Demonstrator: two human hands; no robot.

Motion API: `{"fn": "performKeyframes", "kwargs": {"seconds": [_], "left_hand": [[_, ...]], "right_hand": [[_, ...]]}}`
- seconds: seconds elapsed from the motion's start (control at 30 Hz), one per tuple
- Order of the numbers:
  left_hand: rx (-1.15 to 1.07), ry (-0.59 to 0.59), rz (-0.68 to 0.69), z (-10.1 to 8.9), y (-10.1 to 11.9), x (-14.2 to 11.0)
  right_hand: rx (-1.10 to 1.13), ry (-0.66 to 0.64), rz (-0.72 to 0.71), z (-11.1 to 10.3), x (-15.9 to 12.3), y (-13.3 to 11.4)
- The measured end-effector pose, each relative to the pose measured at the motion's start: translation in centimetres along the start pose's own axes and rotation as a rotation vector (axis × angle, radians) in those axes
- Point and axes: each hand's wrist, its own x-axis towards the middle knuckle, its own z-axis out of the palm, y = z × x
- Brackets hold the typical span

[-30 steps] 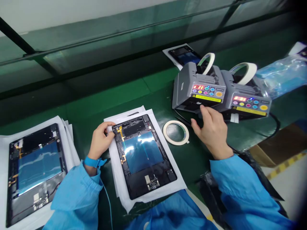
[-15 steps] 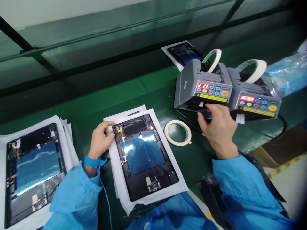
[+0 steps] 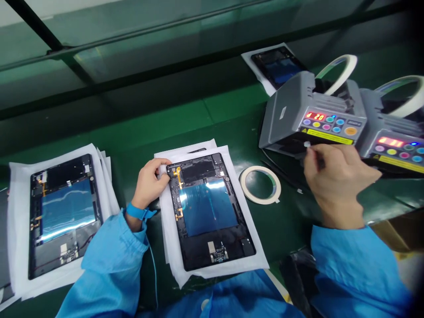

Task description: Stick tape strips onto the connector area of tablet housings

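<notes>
An opened tablet point(image 3: 228, 238) lies on white sheets in front of me, its inside facing up with a shiny blue battery, orange flex cables and a small circuit board. My left hand point(image 3: 149, 182) pinches its upper left corner between thumb and fingers; a blue wrist strap with a cord circles that wrist. Farther right, my right hand point(image 3: 338, 174) is closed at the front of a grey tape dispenser point(image 3: 288, 115). Its thumb and forefinger pinch a small white piece of tape point(image 3: 307, 144) by the dispenser's outlet. The other fingers are curled.
A second tape dispenser point(image 3: 380, 110) stands at the far right. A roll of tape point(image 3: 244, 187) lies flat between tablet and dispensers. Another opened tablet point(image 3: 62, 260) rests on stacked white sheets at left; one more tablet point(image 3: 276, 64) lies behind the dispensers. A black cable point(image 3: 281, 167) crosses the table.
My right hand has closed, bringing thumb and forefinger together on the tape piece. My left hand stays at the tablet's corner. The view has swung left, so everything appears farther right.
</notes>
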Motion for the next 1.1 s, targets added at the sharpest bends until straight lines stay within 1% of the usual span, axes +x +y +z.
{"fn": "performKeyframes", "kwargs": {"seconds": [0.1,0.13,0.17,0.2,0.23,0.27,0.3,0.33,0.37,0.43,0.47,0.5,0.57,0.63,0.73,0.87,1.0,1.1], "left_hand": [[0.003,-0.017,0.008,0.1,-0.2,0.0],[0.015,-0.015,0.017,0.1,-0.2,0.0],[0.036,0.014,0.032,0.0,-0.1,0.0],[0.071,0.071,0.053,-0.1,0.2,-0.1],[0.118,0.155,0.079,-0.2,0.7,-0.3],[0.173,0.249,0.115,-0.3,1.4,-0.5],[0.228,0.317,0.165,-0.3,2.4,-0.8],[0.276,0.345,0.226,-0.2,3.6,-1.1],[0.314,0.316,0.301,0.1,4.9,-1.5],[0.359,0.127,0.444,1.1,7.5,-2.0],[0.399,0.024,0.487,1.9,8.7,-2.1],[0.440,-0.049,0.502,2.7,9.7,-2.1],[0.497,-0.113,0.489,4.4,10.8,-1.7],[0.519,-0.117,0.447,5.7,11.1,-1.1],[0.502,-0.113,0.391,6.6,10.5,-0.5],[0.432,-0.102,0.363,7.0,9.9,-0.3],[0.365,-0.086,0.366,7.2,9.6,-0.2],[0.288,-0.082,0.352,7.3,9.3,-0.2]], "right_hand": [[0.167,0.095,-0.118,-1.2,0.4,-2.0],[0.247,0.093,-0.171,-1.6,0.7,-3.0],[0.322,0.067,-0.222,-1.9,1.0,-4.1],[0.387,0.020,-0.273,-2.0,1.4,-5.2],[0.437,-0.029,-0.323,-2.0,1.8,-6.3],[0.472,-0.090,-0.365,-1.8,2.2,-7.3],[0.497,-0.129,-0.399,-1.4,2.7,-8.1],[0.516,-0.152,-0.426,-0.9,3.0,-8.7],[0.531,-0.169,-0.449,-0.3,3.3,-9.2],[0.565,-0.161,-0.467,1.1,3.5,-9.8],[0.582,-0.148,-0.467,1.7,3.5,-9.9],[0.600,-0.133,-0.466,2.2,3.4,-10.0],[0.632,-0.111,-0.467,2.9,3.0,-10.0],[0.657,-0.118,-0.468,3.1,2.6,-9.9],[0.672,-0.140,-0.457,3.2,2.5,-10.0],[0.698,-0.124,-0.452,3.2,2.8,-10.1],[0.702,-0.119,-0.386,3.1,3.1,-10.2],[0.703,-0.130,-0.374,3.1,3.2,-10.0]]}}
